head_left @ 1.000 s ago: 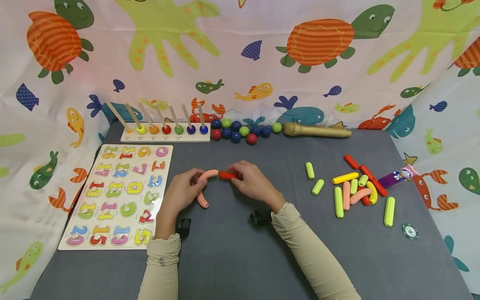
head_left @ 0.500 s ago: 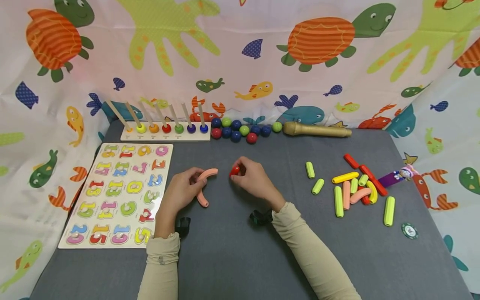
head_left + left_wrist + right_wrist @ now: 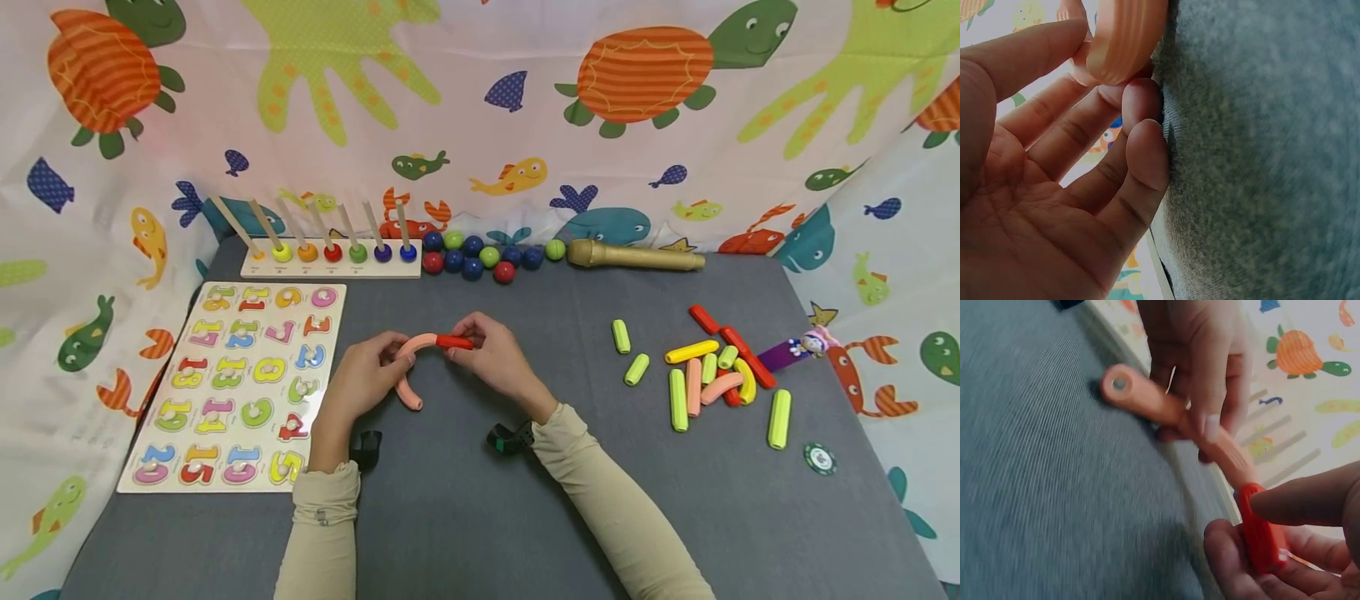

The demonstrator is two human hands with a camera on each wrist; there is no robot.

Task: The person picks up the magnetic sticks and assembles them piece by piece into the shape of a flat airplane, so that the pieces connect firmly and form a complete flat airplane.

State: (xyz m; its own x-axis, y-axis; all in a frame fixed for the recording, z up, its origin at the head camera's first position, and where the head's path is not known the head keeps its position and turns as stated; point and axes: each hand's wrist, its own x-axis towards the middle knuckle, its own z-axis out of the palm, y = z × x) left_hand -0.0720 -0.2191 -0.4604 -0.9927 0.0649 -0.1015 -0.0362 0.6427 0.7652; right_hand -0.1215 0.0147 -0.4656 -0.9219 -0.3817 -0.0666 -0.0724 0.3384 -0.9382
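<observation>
My left hand (image 3: 365, 375) pinches a curved pink plastic piece (image 3: 408, 394) between thumb and fingers, just above the grey tabletop. In the right wrist view, the round hole in the free end of the pink piece (image 3: 1141, 397) faces the camera. My right hand (image 3: 501, 354) grips a short straight red piece (image 3: 453, 342) between thumb and fingertips. The red piece (image 3: 1261, 534) meets the upper end of the pink one; how firmly they are joined I cannot tell. From the left wrist, the curled fingers are seen close to the cloth, with the pink piece at the top.
A number puzzle board (image 3: 236, 383) lies at the left. Behind it stand a peg counting board (image 3: 330, 265), several coloured balls (image 3: 490, 257) and a gold tube (image 3: 636, 256). Several green, yellow, pink and red pieces (image 3: 678, 400) lie at the right, near a poker chip (image 3: 820, 458).
The red piece swung end-on toward the camera half a second ago and is sideways again now, against the pink piece's end. My left hand keeps its hold; the pink piece tilted slightly.
</observation>
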